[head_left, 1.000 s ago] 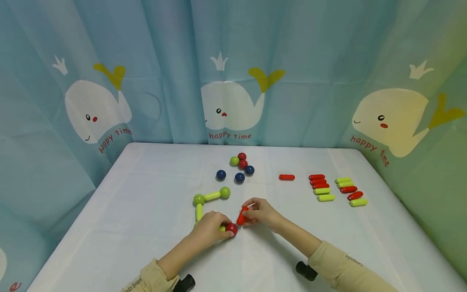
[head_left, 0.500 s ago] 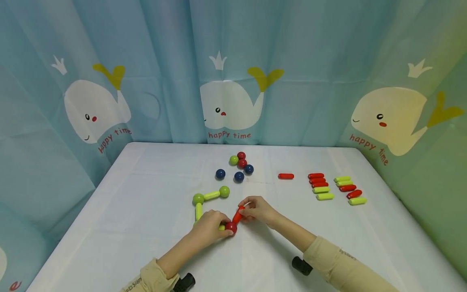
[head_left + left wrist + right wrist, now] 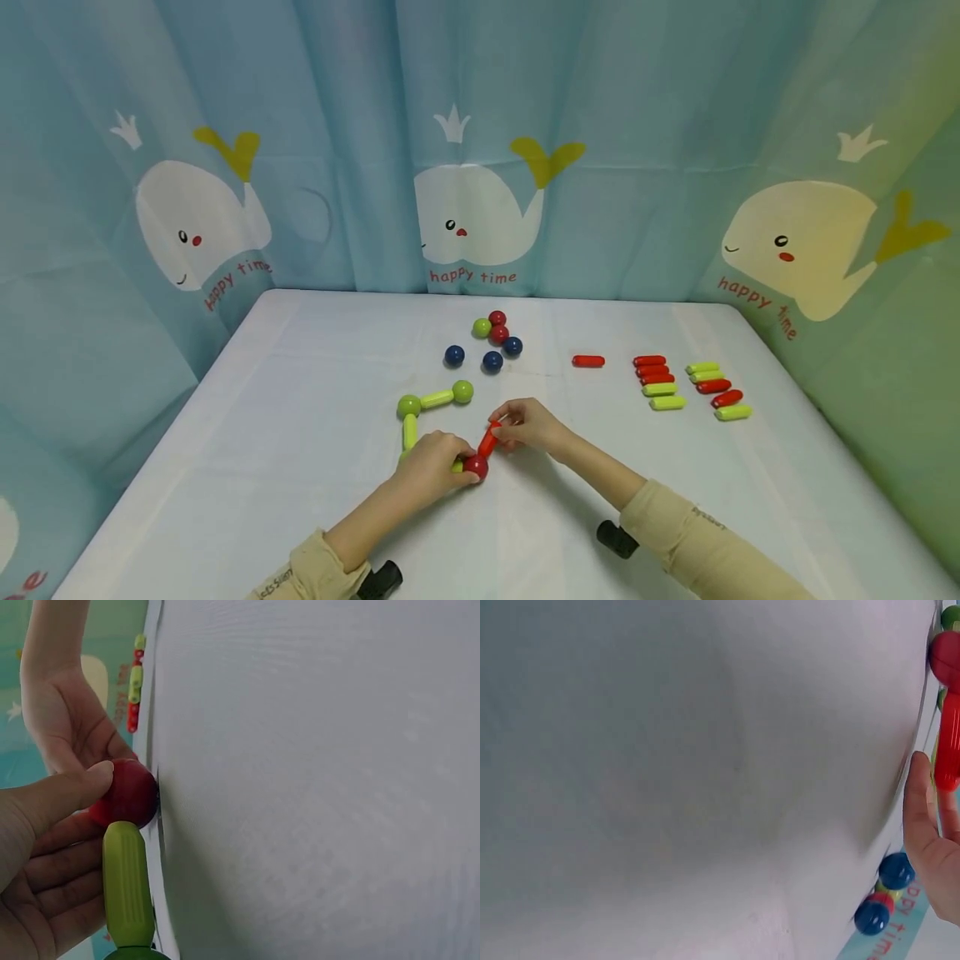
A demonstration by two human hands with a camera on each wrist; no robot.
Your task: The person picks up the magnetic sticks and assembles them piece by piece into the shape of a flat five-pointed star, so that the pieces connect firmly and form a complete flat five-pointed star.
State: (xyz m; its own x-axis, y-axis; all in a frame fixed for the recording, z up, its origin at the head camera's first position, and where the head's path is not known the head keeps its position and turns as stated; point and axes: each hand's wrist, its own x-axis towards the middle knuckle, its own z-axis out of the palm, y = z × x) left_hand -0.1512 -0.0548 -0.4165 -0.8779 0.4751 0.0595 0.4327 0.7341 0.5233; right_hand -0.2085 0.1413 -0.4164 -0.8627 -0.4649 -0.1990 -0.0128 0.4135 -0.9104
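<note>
Head view: left hand pinches one glossy red ball, right hand one ridged rod at its one o'clock

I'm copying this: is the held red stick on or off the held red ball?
On: the red stick touches the red ball in the head view.

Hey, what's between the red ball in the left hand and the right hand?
A red stick: one end meets the red ball, and the right hand holds the other. The head view shows this.
</note>
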